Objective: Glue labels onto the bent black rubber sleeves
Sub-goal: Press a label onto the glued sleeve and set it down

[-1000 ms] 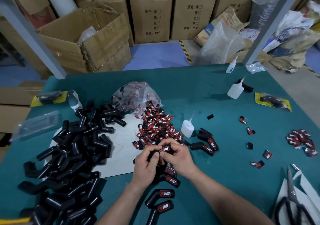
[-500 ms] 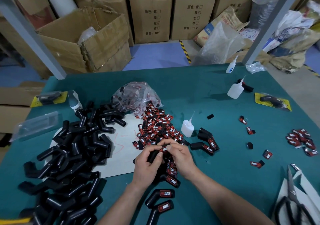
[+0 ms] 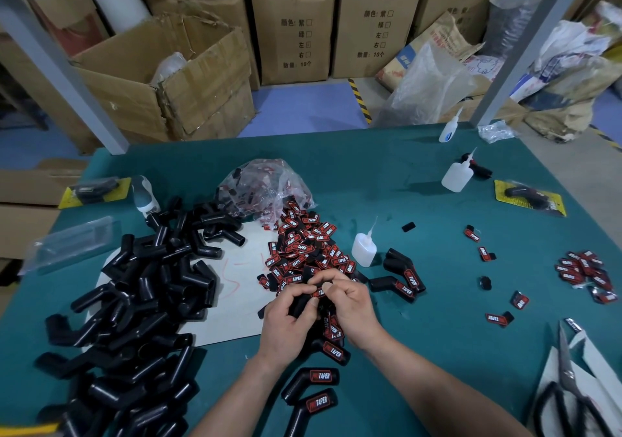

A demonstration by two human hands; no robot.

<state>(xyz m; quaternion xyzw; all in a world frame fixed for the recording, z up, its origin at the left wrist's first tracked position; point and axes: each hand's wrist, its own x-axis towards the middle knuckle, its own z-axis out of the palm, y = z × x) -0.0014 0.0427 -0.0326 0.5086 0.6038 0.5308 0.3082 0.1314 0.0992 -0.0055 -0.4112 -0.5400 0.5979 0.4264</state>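
- Left hand (image 3: 287,325) is curled round a sleeve (image 3: 300,303), holding it just over the table (image 3: 420,194) at the near edge of the label heap (image 3: 303,251).
- Right hand (image 3: 351,305) pinches a label (image 3: 319,292) between thumb and forefinger, against the sleeve's upper end. Its other fingers are curled.
- The held sleeve is matte black rubber. Fingers hide most of it, so its bend cannot be made out.
- The label is a small red-and-black patch, too covered to read.
- The label heap lies just beyond the hands, spilling from a clear bag (image 3: 262,184).
- Bare sleeves (image 3: 141,302), each a black tube with an elbow bend, are piled to the left, partly on a white sheet (image 3: 235,302).
- Labelled sleeves (image 3: 314,379) lie just under the wrists, each with a red panel reading TAPER near its wide end. Two more (image 3: 402,283) lie just right of the hands.
- A glue bottle (image 3: 363,249) stands upright beside the heap, its nozzle tilted.
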